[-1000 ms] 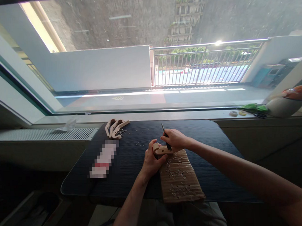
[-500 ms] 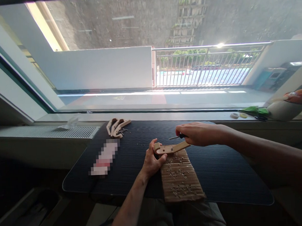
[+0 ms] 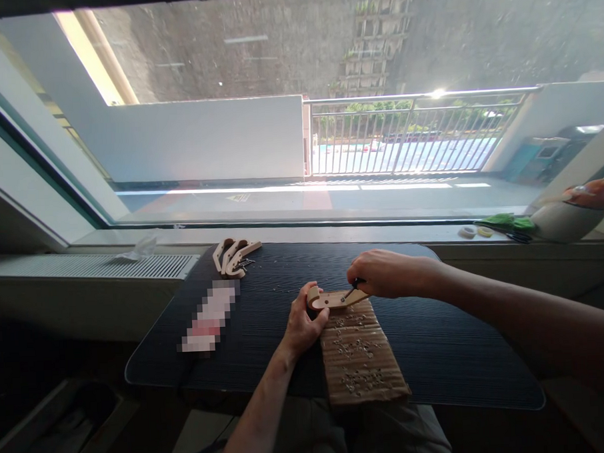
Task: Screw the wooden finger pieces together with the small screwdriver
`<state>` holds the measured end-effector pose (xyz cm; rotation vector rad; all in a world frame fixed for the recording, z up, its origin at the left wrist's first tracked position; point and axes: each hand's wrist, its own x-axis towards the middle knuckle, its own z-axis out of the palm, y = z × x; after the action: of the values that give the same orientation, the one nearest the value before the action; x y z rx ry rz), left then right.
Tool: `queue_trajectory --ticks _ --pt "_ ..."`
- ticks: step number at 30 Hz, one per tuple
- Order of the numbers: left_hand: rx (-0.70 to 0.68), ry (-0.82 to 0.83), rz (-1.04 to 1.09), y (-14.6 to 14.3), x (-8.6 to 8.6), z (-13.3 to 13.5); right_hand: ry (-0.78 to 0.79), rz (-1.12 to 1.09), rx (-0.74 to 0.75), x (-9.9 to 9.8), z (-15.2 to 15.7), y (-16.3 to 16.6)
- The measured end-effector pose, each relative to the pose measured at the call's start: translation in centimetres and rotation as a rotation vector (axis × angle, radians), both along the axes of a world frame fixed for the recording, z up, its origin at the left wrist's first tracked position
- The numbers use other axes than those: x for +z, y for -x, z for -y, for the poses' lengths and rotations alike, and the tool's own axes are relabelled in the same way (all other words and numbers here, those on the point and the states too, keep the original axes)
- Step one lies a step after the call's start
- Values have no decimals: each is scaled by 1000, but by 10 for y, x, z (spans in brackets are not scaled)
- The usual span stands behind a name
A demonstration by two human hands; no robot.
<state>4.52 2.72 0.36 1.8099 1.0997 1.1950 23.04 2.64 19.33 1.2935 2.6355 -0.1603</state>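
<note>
My left hand (image 3: pixel 307 320) grips the curled left end of a wooden hook (image 3: pixel 334 300), its thumb in front and fingers behind. The pale hook has two dark holes or screw heads along its face. It rests at the far end of a cardboard block (image 3: pixel 365 357) dotted with small holes. Closed around the dark handle of a screwdriver (image 3: pixel 349 292), my right hand (image 3: pixel 379 274) is over the hook's right end. The screwdriver's tip meets the hook at its right-hand hole; whether a screw sits there is too small to tell.
Several similar wooden hooks (image 3: pixel 228 255) lie at the table's back left, with loose screws (image 3: pixel 245 263) beside them. A blurred pink-and-white item (image 3: pixel 209 321) lies left on the dark table (image 3: pixel 452 340). Tape rolls (image 3: pixel 466 232) and a vase (image 3: pixel 557 223) stand on the sill.
My right hand has moved slightly left and down, bringing the screwdriver from above the hook onto its right-hand hole. My left hand keeps its hold on the hook.
</note>
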Motion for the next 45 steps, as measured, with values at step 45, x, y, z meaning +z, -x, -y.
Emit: queue_trajectory --ticks 45 --pt "4 -8 -30 -1 -3 -1 22 120 64 5 -4 13"
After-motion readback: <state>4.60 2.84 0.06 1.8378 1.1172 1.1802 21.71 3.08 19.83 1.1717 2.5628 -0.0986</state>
